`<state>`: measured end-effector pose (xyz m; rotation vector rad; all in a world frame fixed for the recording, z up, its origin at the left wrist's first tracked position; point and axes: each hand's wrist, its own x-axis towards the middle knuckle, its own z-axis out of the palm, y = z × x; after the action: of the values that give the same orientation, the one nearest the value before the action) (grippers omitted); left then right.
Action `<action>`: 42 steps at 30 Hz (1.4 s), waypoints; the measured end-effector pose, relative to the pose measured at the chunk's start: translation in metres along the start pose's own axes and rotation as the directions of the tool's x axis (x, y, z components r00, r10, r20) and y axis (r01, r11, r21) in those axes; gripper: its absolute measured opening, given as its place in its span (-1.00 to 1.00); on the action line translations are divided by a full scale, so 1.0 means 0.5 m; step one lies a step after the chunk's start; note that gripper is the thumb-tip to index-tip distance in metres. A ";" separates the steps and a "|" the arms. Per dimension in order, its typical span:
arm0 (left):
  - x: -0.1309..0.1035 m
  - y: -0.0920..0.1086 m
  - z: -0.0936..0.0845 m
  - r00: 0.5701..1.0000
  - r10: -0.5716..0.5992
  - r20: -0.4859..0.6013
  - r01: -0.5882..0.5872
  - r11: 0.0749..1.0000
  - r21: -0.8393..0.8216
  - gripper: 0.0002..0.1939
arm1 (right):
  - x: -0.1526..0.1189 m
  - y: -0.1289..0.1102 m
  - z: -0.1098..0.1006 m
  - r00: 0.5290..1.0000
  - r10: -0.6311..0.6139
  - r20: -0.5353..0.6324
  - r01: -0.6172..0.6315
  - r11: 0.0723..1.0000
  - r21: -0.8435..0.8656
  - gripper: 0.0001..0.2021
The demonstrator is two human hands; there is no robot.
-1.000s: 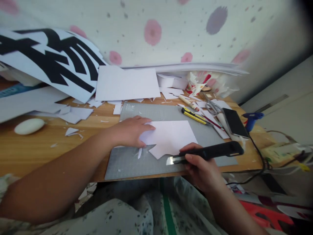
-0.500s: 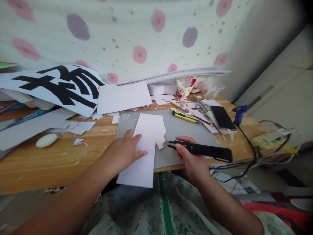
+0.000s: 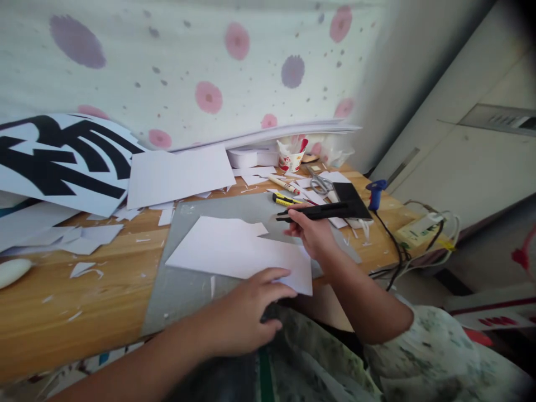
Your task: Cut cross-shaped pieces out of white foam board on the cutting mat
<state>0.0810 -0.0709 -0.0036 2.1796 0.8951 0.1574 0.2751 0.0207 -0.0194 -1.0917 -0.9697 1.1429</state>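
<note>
A white sheet of card (image 3: pixel 238 248) with a wavy cut edge and a small pointed tab lies turned sideways on the grey cutting mat (image 3: pixel 161 304). At the card's near right edge rests my left hand (image 3: pixel 259 304), its fingers spread and the thumb apart from the card. My right hand (image 3: pixel 312 229) grips a black utility knife (image 3: pixel 322 211), its blade pointing left above the mat, beyond the card and clear of it. A yellow craft knife (image 3: pixel 285 199) lies just behind the blade, partly covered.
White card pieces (image 3: pixel 180 173) and a black-patterned sheet (image 3: pixel 71 162) are piled at the left. Scissors (image 3: pixel 320 183), a pen (image 3: pixel 285 184), a paper cup (image 3: pixel 290 157), a phone (image 3: pixel 352 200) and a blue glue gun (image 3: pixel 377 192) stand or lie right. A white oval object (image 3: pixel 14 272) sits far left.
The card has been turned, its long part swinging from towards me to the right. My left hand has shifted to its near right edge. The knife has moved away from the card; my view has swung right.
</note>
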 end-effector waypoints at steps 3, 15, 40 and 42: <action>0.023 0.006 0.001 0.988 0.156 0.006 -0.156 0.981 0.114 -0.41 | 0.006 0.000 -0.009 0.997 -0.081 -0.015 0.079 0.988 -0.130 -0.69; 0.042 -0.125 -0.109 0.993 -0.086 -0.075 0.114 0.782 0.612 -0.10 | 0.051 0.032 0.044 0.896 -0.255 0.363 0.418 0.760 -0.497 -0.73; 0.079 -0.138 -0.108 0.983 -0.158 0.097 0.098 0.889 0.448 0.01 | 0.056 0.041 0.030 0.662 -0.348 0.664 0.736 0.466 -0.490 -0.70; 0.078 -0.135 -0.109 0.980 -0.172 0.100 0.110 0.887 0.449 0.00 | 0.058 0.039 0.028 0.656 -0.335 0.677 0.740 0.463 -0.488 -0.69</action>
<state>0.0526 0.0190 -0.0183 2.4880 1.0870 -0.2956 0.2626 0.0529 -0.0343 -0.9365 -2.1828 0.4050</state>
